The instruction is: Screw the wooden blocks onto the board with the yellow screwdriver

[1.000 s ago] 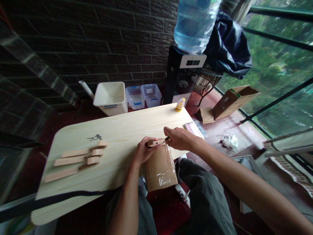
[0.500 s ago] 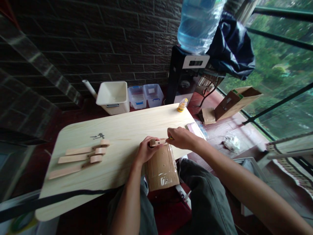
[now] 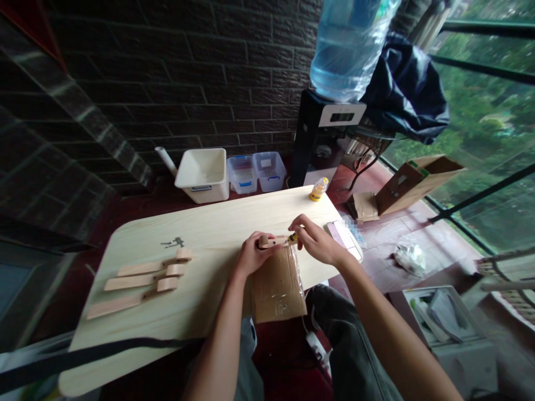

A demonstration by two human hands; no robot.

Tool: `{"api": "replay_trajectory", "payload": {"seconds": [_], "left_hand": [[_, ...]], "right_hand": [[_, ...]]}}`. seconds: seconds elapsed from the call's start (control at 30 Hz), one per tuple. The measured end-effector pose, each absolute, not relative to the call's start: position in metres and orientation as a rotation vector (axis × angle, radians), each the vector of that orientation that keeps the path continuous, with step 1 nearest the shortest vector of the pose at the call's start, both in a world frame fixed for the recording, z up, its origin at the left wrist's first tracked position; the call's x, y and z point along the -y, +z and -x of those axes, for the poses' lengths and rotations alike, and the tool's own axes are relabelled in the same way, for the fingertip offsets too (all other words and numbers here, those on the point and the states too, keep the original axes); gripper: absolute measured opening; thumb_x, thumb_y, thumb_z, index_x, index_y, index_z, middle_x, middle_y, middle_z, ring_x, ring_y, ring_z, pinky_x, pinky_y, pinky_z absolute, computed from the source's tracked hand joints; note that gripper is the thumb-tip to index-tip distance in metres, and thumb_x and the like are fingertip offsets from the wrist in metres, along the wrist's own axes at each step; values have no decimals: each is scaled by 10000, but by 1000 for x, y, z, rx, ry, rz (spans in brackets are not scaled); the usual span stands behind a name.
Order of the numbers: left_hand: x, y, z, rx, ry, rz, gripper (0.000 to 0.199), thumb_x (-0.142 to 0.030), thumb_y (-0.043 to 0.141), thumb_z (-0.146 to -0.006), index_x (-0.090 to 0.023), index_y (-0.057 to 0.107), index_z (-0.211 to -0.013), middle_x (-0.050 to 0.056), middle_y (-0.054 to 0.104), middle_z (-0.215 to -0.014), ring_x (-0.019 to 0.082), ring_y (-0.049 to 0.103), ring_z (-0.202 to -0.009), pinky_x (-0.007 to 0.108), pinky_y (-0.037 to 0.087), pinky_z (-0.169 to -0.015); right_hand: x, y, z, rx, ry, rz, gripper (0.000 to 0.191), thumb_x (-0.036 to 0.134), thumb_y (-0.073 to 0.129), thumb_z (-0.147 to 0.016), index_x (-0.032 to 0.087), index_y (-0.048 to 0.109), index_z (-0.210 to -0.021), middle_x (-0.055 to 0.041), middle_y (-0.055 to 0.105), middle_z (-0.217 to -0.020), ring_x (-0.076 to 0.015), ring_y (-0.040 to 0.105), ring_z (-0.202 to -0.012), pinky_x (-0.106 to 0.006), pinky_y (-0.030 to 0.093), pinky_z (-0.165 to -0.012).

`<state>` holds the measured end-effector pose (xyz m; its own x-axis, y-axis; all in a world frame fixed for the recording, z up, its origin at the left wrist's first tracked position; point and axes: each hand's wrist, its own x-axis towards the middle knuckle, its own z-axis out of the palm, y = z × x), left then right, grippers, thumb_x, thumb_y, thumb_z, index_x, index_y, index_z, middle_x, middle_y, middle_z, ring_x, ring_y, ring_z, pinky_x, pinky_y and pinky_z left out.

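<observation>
My left hand [image 3: 252,255] is closed around a pale wooden piece [image 3: 276,241] with a thick end and a dark hole, steadying it on a tape-covered cardboard box [image 3: 279,287]. The box lies at the table's near edge, over my lap. At the right end of the wood, my right hand [image 3: 314,240] grips a small yellow and black screwdriver [image 3: 293,238] with its fingertips. The driver's tip meets the wood, but any screw there is too small to make out.
Three similar wooden pieces [image 3: 140,280] lie on the left of the table [image 3: 217,223], near a few small metal parts [image 3: 173,243]. A yellow-capped clear bottle [image 3: 319,189] and a phone [image 3: 340,234] are at the right end. Plastic bins [image 3: 204,172] and a water dispenser [image 3: 321,145] stand behind.
The view has shifted slightly. My right hand has turned and its fingers have loosened, so more of the screwdriver handle shows. The left hand still holds the wooden piece in place.
</observation>
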<state>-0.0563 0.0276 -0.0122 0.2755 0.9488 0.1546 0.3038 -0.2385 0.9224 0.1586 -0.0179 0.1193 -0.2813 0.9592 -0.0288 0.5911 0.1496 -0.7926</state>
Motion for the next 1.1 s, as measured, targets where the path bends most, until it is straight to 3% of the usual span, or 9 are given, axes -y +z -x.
{"api": "replay_trajectory", "payload": {"seconds": [0.17,0.33,0.6,0.77,1.1], "left_hand": [[-42,-13,53,-1163,974,-1693,365,-507,778,-790,-199,744,-982,67,716,-1032,222,680,-956,323,543,-861],[-42,-14,57,-1158,947,-1712,339,-490,762,-816,-217,743,-1016,68,712,-1059,228,683,-989,336,534,-905],[-45,-8,56,-1126,918,-1712,324,-490,764,-819,-225,740,-1005,80,713,-1086,242,680,-1009,339,534,-909],[-46,-7,53,-1144,905,-1687,333,-496,757,-827,-224,728,-1016,63,698,-1082,219,667,-999,314,517,-886],[-48,-5,53,-1130,891,-1666,322,-476,768,-826,-217,719,-1011,57,687,-1078,209,658,-1003,299,499,-880]], "right_hand": [[9,109,-160,1861,1085,1332,339,469,360,-1062,189,549,-1028,-29,609,-897,-162,615,-811,-276,504,-778],[3,100,-156,1808,1119,1253,450,410,159,-1091,190,547,-1031,-43,598,-949,-156,568,-771,-283,504,-759],[-2,95,-162,1760,1219,1189,409,459,272,-1087,194,583,-1107,-43,606,-909,-179,580,-794,-308,499,-776],[0,91,-172,1714,1314,1102,379,442,351,-1086,199,613,-1209,-78,663,-1054,-178,639,-871,-302,505,-752],[-5,71,-173,1561,1299,989,232,403,532,-1042,209,630,-1122,-38,667,-908,-144,656,-744,-267,478,-631]]}}
